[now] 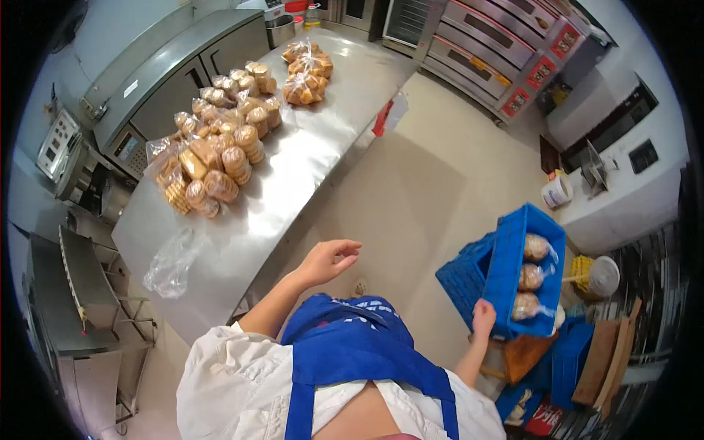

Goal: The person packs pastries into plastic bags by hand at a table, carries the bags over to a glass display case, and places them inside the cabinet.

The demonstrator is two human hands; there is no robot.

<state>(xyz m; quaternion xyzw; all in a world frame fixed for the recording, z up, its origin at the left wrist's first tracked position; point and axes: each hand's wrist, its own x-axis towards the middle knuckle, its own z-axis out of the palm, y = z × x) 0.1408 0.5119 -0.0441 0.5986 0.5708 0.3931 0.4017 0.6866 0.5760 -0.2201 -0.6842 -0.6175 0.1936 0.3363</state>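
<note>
My left hand point(331, 262) is held out in front of my apron, beside the steel table's edge. Its fingers are loosely bent and apart, with nothing in them. Down on the right, my right hand point(483, 318) is closed against the near left corner of a blue plastic crate point(506, 271). Whether its fingers grip the rim is not visible. Inside that crate lie three clear bags of round bread point(529, 277) in a row. The crate rests askew over another blue crate point(467, 277).
A steel table point(293, 180) carries many bagged breads point(220, 139) and a crumpled clear plastic bag point(174, 264). Deck ovens point(480, 48) stand at the back right. A white bucket point(557, 191) is beyond the crates; cardboard point(605, 359) leans at the lower right.
</note>
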